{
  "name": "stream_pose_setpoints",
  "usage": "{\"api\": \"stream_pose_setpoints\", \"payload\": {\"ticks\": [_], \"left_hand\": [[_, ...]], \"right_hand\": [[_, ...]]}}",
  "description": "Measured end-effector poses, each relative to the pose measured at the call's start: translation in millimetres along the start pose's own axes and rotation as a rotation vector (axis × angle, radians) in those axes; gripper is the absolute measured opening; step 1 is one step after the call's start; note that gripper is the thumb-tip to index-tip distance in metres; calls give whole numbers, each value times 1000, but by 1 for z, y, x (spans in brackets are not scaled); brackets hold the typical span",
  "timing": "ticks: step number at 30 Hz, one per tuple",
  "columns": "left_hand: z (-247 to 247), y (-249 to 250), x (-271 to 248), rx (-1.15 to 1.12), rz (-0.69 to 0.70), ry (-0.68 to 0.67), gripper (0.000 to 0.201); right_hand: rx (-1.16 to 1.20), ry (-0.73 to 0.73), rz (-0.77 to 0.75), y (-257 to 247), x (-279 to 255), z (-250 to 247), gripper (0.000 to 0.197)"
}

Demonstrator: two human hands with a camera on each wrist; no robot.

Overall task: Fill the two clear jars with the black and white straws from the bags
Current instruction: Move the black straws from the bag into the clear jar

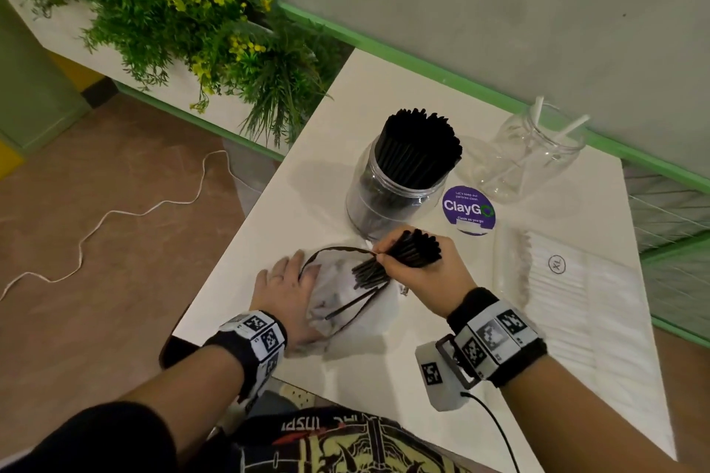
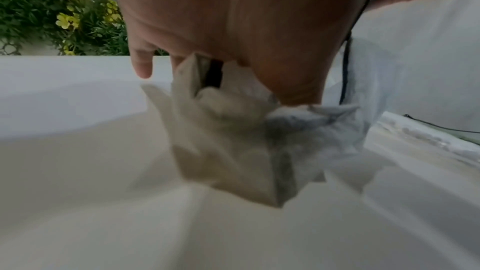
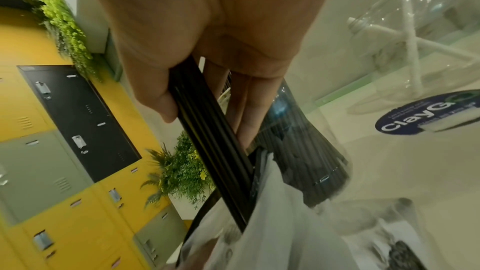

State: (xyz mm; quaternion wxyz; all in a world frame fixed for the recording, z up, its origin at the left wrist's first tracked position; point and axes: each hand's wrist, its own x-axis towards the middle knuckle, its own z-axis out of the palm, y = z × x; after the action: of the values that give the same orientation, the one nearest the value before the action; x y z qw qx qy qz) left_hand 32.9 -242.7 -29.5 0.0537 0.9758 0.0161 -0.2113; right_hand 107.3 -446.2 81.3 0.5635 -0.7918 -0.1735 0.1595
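My right hand (image 1: 384, 255) grips a bundle of black straws (image 1: 417, 250) over the mouth of a crumpled clear bag (image 1: 334, 292), their lower ends still inside it. In the right wrist view the thumb and fingers curl around the black straws (image 3: 213, 151). My left hand (image 1: 292, 273) lies flat on the bag's left side, and the palm (image 2: 233, 28) presses on the plastic bag (image 2: 233, 141). A couple of loose black straws (image 1: 355, 306) remain in the bag. Just behind stands a clear jar (image 1: 395, 200) packed with black straws. The second clear jar (image 1: 534, 154) holds two white straws.
A flat bag of white straws (image 1: 576, 299) lies on the right of the white table (image 1: 384, 369). A purple ClayGo sticker (image 1: 468, 209) sits between the jars. A planter with greenery (image 1: 199, 31) borders the table's left; a wall runs behind.
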Motion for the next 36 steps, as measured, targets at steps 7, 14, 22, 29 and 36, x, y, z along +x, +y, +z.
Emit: {"api": "stream_pose_setpoints", "payload": {"ticks": [7, 14, 22, 29, 36], "left_hand": [[-13, 4, 7, -412, 48, -16, 81], [-29, 2, 3, -827, 28, 35, 65], [-59, 10, 0, -889, 75, 97, 66], [-69, 9, 0, -899, 96, 126, 68], [-73, 10, 5, -1025, 93, 167, 69]], "right_hand": [[-343, -213, -105, 7, -4, 7, 10], [-443, -197, -215, -4, 2, -6, 11], [-833, -397, -207, 24, 13, 3, 40], [-704, -269, -283, 31, 23, 6, 18], [-455, -254, -159, 15, 26, -5, 16]]}}
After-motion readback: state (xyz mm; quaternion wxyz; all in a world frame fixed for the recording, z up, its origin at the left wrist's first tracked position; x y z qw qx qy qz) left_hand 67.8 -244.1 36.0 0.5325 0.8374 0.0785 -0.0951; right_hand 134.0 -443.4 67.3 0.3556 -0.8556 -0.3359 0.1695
